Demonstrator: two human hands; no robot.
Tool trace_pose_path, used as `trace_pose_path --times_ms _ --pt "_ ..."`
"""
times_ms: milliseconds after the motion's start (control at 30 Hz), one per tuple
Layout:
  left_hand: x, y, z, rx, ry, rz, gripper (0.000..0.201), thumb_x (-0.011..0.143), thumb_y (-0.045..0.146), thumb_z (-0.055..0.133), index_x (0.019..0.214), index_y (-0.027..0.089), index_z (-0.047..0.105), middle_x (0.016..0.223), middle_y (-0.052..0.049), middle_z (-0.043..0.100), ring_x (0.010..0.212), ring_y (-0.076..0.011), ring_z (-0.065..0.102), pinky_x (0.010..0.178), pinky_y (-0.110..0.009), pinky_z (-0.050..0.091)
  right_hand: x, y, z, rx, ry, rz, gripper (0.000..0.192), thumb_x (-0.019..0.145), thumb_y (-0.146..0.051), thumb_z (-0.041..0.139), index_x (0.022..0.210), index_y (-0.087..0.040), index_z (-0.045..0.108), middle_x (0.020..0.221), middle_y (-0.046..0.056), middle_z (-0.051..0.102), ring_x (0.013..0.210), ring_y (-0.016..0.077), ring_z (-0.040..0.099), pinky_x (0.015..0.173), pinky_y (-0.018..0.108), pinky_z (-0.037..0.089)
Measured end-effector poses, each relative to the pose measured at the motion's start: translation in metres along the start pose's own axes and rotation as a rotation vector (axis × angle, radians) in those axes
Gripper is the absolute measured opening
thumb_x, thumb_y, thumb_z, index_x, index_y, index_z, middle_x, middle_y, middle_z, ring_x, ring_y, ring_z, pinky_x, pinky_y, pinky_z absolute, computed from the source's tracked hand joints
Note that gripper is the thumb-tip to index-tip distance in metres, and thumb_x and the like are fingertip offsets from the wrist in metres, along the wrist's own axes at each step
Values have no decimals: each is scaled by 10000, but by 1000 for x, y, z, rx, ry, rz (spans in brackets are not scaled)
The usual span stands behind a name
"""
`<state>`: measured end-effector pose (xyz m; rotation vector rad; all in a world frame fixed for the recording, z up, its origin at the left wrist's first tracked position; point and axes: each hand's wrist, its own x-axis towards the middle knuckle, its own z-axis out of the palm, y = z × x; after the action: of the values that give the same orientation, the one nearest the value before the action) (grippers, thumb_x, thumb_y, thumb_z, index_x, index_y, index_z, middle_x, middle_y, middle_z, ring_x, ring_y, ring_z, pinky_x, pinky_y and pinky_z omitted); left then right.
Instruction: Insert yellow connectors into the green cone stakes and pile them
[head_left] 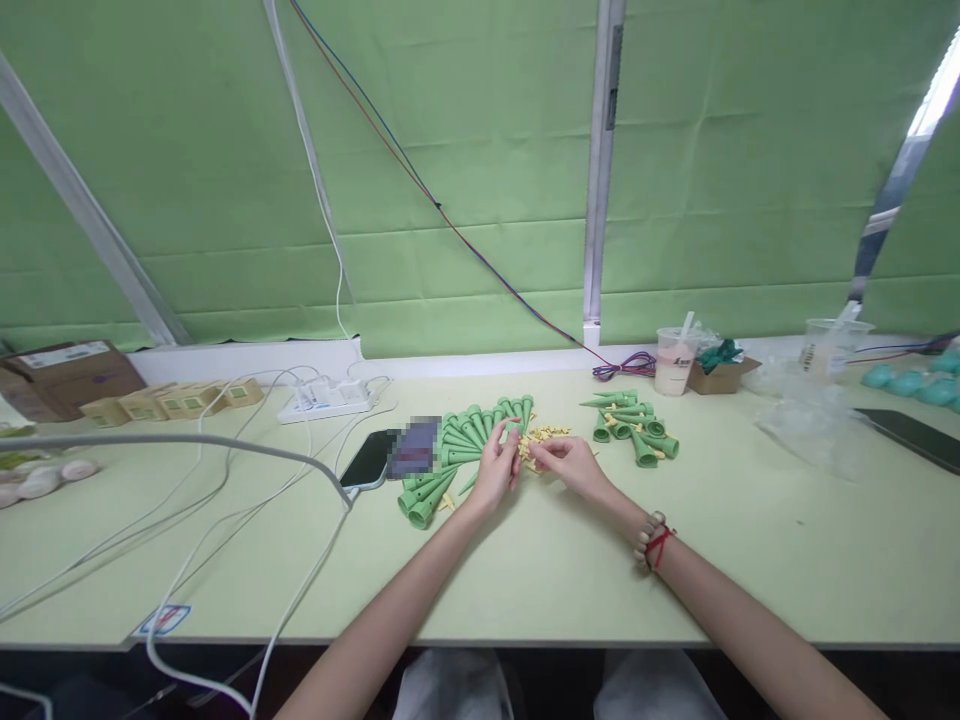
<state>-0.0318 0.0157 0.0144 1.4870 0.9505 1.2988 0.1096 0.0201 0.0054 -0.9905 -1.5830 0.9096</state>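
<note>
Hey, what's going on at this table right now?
A person sits at a pale green table with both hands over a heap of small yellow pieces. The left hand holds a green cone, and the right hand pinches something small beside it, too small to identify. A big fan of green cones lies to the left and a smaller pile to the right. A phone lies nearby.

A small assembly workshop, by the look of it. A long pale green counter (pixel 525 580) carries batches of identical green cones (pixel 450 450) and a heap of small yellow parts (pixel 544 437). Green fabric panels (pixel 465 150) on metal posts wall off the station. A power strip (pixel 326 400) with trailing cables, cardboard boxes (pixel 67 375) and plastic bags (pixel 810 410) lie about.
</note>
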Motion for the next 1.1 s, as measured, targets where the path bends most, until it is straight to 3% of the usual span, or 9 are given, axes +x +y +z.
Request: trace_pose_path --times_ms 100,200,300,500,700,900,967,1100 --pt "-1 1 0 -12 -22 -21 528 781 594 483 1145 211 473 429 105 343 313 -59 272 314 -163 253 -1 -2 1 58 -4 63 511 764 -599 499 582 -140 630 586 64 641 542 159 601 575 287 492" --pt "-1 2 2 -35 -10 -26 524 781 597 479 1133 208 481 434 103 344 314 -58 274 313 -165 258 0 -2 0 13 52 54 437 682 -567 620 731 -136 673 702 77 682 582 169 624 556 282 500" --pt "-1 2 2 -43 -10 -24 523 776 587 497 1132 205 481 437 105 339 313 -56 270 308 -164 259 0 0 -1 29 44 -21 415 628 -510 695 815 -140 688 789 86 704 686 190 648 634 300 521" --pt "-2 0 2 -56 -50 -56 528 765 606 495 1125 219 491 424 108 346 304 -50 270 311 -152 253 0 1 -1 123 -62 83 532 756 -615 506 606 -131 665 578 69 656 545 163 610 584 298 511" --pt "-1 0 2 -49 -27 -43 553 746 607 520 1135 215 502 430 108 354 299 -49 273 303 -152 246 0 -2 -4 10 -28 -11 407 691 -536 634 742 -138 700 690 58 686 599 157 599 566 262 469" --pt "-2 3 1 -58 -88 -53 529 772 592 498 1144 214 497 421 106 340 309 -51 273 319 -156 246 1 0 -2 132 -132 96 502 760 -615 489 615 -150 610 581 42 616 557 153 574 590 285 471" --pt "-1 3 0 -99 -84 -65 543 765 599 503 1146 213 500 429 103 349 312 -51 280 323 -159 239 -1 -1 -1 42 -114 30 486 813 -594 426 650 -164 583 596 31 598 571 151 562 589 282 459" --pt "1 0 -1 -130 -79 -50 552 762 591 516 1161 211 494 454 101 357 322 -45 265 322 -159 235 -5 -4 -6 -386 -60 -284 261 869 -420 450 798 -195 561 728 24 583 662 156 521 643 287 418"
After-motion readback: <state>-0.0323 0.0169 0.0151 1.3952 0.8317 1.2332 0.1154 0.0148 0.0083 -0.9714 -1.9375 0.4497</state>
